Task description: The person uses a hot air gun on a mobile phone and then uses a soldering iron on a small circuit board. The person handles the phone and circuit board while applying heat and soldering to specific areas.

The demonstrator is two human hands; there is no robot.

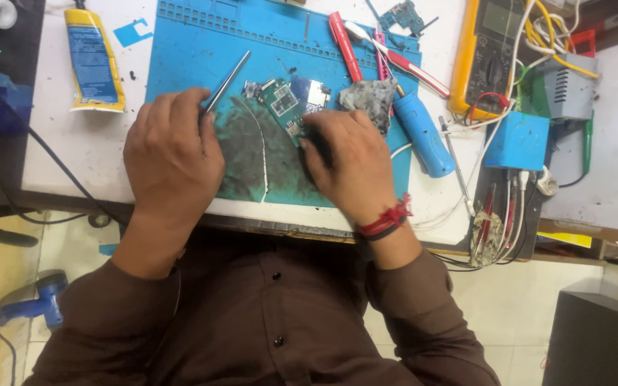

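- Left hand (173, 154) rests on the blue mat (194, 43), fingers closed around thin metal tweezers (227, 80); the free end of the tweezers points up and away toward the far side of the mat.
- Right hand (348, 161) sits on the mat just right of centre, fingers curled down on the near edge of a green circuit board (282, 104), pinning it to the mat. A red thread band is on that wrist.
- Circuit board lies flat near the middle of the mat, between the two hands, on a dark, sooty patch; a small metal shield sits at its far right corner.
- A grey crumpled rag (370, 96) lies just right of the board, touching the blue-handled tool (422, 132).
- Red screwdriver (345, 46) lies on the far part of the mat, beyond the board.
- Yellow multimeter (488, 53) stands at the right on the desk (94, 143), with tangled wires beside it.
- Yellow-and-blue tube (93, 61) lies on the desk left of the mat, well apart from the hands.
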